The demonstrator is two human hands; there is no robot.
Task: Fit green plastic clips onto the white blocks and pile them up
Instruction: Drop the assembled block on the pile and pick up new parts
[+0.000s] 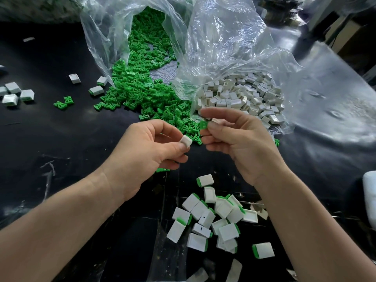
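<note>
loose blocks (pixel 15 93): a few white blocks with green edges lie at the left edge of the frame, well apart from the work, probably strays
stray clips (pixel 64 102): two green clips lie alone, left of centre on the black tabletop (pixel 61 143)
clip heap (pixel 142 88): spills from a clear bag (pixel 101 37) lying on its side with its mouth open, so the clips reach almost to the hands
left hand (pixel 150 151): thumb and forefinger pinch one white block (pixel 185 141) by its end, its other end turned toward the right hand, apparently to take a clip
right hand (pixel 234 137): fingertips pinch a single green clip (pixel 203 125) just beside the block and not yet touching it; a pale piece behind the fingers may be a spare block, which I cannot tell
finished pile (pixel 215 216): clipped blocks lie loosely heaped in the lower centre, under the right forearm, a short drop from where the fitting is done
block heap (pixel 244 96): bare white blocks sit in a second open bag (pixel 223 37) at right of centre, next to the right hand
step: judged to be the join itself, with clip and block nearly lined up
</note>
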